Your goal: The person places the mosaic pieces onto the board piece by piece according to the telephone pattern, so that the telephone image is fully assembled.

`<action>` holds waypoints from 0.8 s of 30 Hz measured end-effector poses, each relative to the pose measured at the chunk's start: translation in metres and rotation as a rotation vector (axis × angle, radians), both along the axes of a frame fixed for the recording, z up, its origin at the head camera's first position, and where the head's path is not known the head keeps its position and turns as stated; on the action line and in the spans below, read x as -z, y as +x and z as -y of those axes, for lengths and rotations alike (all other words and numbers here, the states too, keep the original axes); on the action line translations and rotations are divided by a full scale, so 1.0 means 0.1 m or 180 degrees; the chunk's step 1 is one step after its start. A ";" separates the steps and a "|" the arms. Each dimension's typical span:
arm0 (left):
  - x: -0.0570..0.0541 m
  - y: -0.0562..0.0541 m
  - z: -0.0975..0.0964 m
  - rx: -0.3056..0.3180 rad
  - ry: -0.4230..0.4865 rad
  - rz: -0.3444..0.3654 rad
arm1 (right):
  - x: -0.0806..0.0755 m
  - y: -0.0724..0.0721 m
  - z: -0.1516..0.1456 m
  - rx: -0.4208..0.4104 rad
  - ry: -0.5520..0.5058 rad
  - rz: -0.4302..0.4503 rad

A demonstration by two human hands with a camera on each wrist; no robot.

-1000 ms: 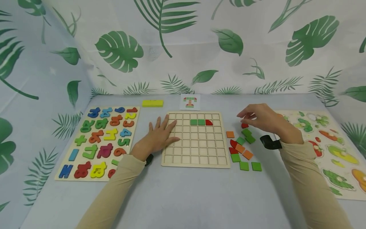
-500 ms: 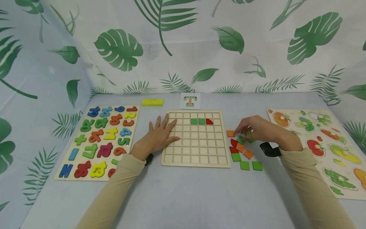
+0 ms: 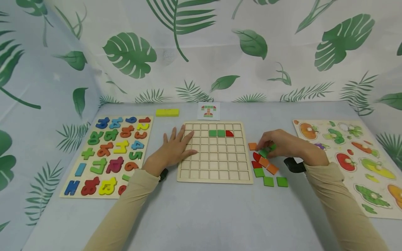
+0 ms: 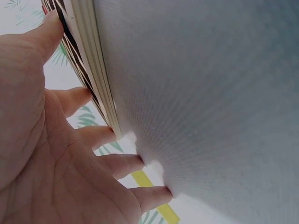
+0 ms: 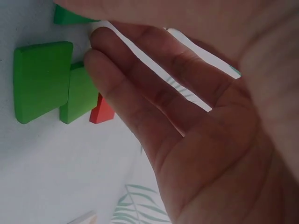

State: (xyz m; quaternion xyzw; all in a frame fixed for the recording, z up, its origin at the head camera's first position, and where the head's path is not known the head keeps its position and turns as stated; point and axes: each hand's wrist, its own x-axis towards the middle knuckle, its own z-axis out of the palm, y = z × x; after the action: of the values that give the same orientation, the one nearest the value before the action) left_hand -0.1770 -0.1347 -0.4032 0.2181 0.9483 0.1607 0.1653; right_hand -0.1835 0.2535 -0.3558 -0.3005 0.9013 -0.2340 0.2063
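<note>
My left hand (image 3: 172, 152) lies with spread, straight fingers on the left edge of a wooden grid board (image 3: 216, 177); its thumb and some fingertips touch the board's edge in the left wrist view. On the board sit two green square tiles (image 3: 217, 133) and a red quarter-round tile (image 3: 229, 133) in one row. My right hand (image 3: 281, 143) reaches down into the loose tiles right of the board. Its thumb and fingertips come together at a green square tile (image 5: 72, 16), partly hidden by the hand. Two more green tiles (image 5: 44, 81) and a red one (image 5: 103, 111) lie beside the fingers.
Loose orange tiles (image 3: 272, 169), red and green ones lie near the board's right edge. A pattern card (image 3: 208, 111) and a yellow block (image 3: 167, 112) stand behind. A number puzzle (image 3: 84, 139) lies left, a vegetable puzzle (image 3: 333, 184) right.
My right hand has come down and toward me, from over the red tile at the back to the green tiles, uncovering the red tile's neighbours. The left hand has stayed still.
</note>
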 end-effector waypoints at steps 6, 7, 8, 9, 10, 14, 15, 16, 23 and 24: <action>0.00 0.01 0.00 0.0008 -0.0045 -0.0026 | 0.00 -0.03 0.00 0.0032 0.0030 -0.0001; 0.00 0.01 0.00 0.0008 -0.0051 -0.0028 | 0.00 -0.03 0.00 0.0027 0.0027 -0.0017; 0.00 0.01 0.00 0.0004 -0.0050 -0.0026 | 0.00 -0.03 -0.01 0.0033 0.0025 -0.0030; 0.00 0.01 0.00 0.0005 -0.0051 -0.0027 | 0.00 -0.03 -0.01 0.0042 0.0032 -0.0046; 0.00 0.01 0.00 0.0005 -0.0049 -0.0032 | 0.00 -0.03 -0.01 0.0051 0.0041 -0.0063; -0.01 0.01 0.00 0.0009 -0.0045 -0.0037 | -0.01 -0.04 -0.01 0.0081 0.0070 -0.0136; 0.00 0.01 0.00 0.0012 -0.0049 -0.0039 | 0.00 -0.04 -0.01 0.0086 0.0075 -0.0149; 0.00 0.01 0.00 0.0012 -0.0046 -0.0038 | 0.00 -0.05 0.00 0.0097 0.0074 -0.0153; -0.01 0.02 0.00 0.0012 -0.0038 -0.0026 | 0.01 -0.09 0.02 0.0150 0.0104 -0.0172; -0.01 0.02 0.00 0.0013 -0.0035 -0.0021 | 0.01 -0.09 0.02 0.0151 0.0110 -0.0177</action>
State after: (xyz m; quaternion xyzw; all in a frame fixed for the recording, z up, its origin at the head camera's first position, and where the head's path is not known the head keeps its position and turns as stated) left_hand -0.1755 -0.1343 -0.4021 0.2196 0.9493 0.1545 0.1637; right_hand -0.1929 0.2515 -0.3566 -0.2818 0.9175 -0.2148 0.1807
